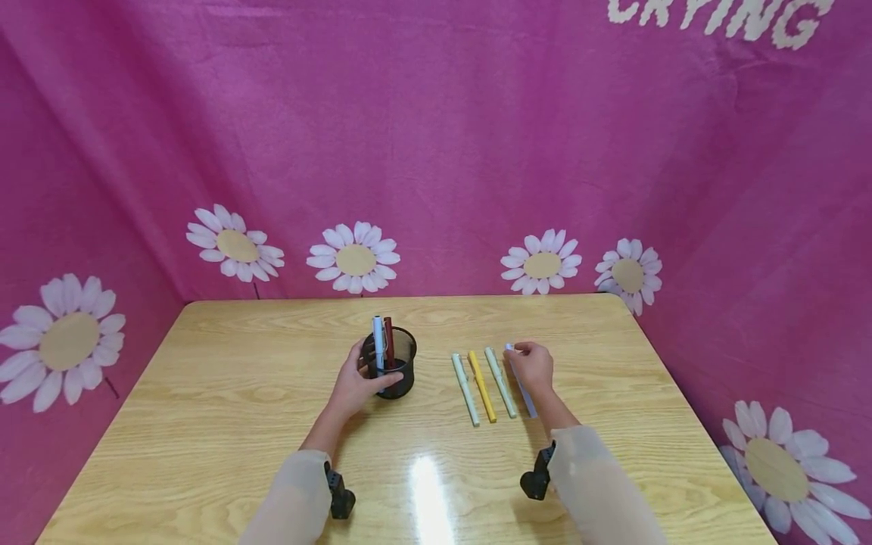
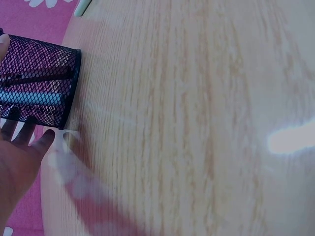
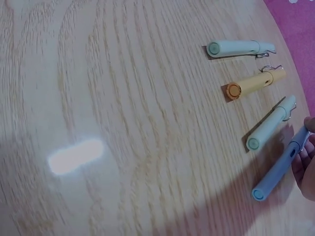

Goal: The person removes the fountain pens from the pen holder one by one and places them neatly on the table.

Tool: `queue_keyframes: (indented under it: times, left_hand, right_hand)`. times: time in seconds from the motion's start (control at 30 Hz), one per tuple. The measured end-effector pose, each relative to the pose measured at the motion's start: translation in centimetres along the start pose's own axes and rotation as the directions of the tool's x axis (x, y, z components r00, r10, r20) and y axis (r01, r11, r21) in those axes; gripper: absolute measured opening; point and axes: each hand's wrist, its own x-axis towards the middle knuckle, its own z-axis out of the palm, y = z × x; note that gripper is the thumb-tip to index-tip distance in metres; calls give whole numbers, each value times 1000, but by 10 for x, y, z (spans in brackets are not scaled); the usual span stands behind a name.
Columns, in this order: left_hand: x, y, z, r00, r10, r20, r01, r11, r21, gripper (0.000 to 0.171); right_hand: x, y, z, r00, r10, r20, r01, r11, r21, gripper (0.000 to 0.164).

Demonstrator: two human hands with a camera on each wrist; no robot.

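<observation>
My left hand [image 1: 356,386] grips a black mesh pen cup [image 1: 406,372] round its side, thumb at the front. Inside the cup stand a light blue pen [image 1: 378,342] and a dark red pen [image 1: 389,341]; their lower parts show through the mesh in the left wrist view. My right hand [image 1: 534,366] pinches the clip end of a lavender-blue pen [image 3: 276,171]. That pen lies at the right end of a row with a pale green pen [image 1: 501,383], a yellow pen [image 1: 482,387] and another pale green pen [image 1: 466,390].
Everything stands on a light wood-grain table [image 1: 225,424], with a bright glare patch at the front. A magenta cloth [image 1: 436,151] with printed daisies hangs behind the table and along both sides. Each wrist carries a small black camera [image 1: 538,477].
</observation>
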Motion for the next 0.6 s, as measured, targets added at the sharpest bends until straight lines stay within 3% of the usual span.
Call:
queue_keyframes:
  times: [0.37,0.6]
  left_hand:
    - [1,-2,1,1000,17,-3,-17,1000,6,95]
    - [1,-1,0,1000,0,-4,0,1000,11,96]
  right_hand:
    - [-2,0,8,1000,-2,-7,2,1000,-5,33]
    - [-5,-4,8,999,22,42,-21,1000,-12,33]
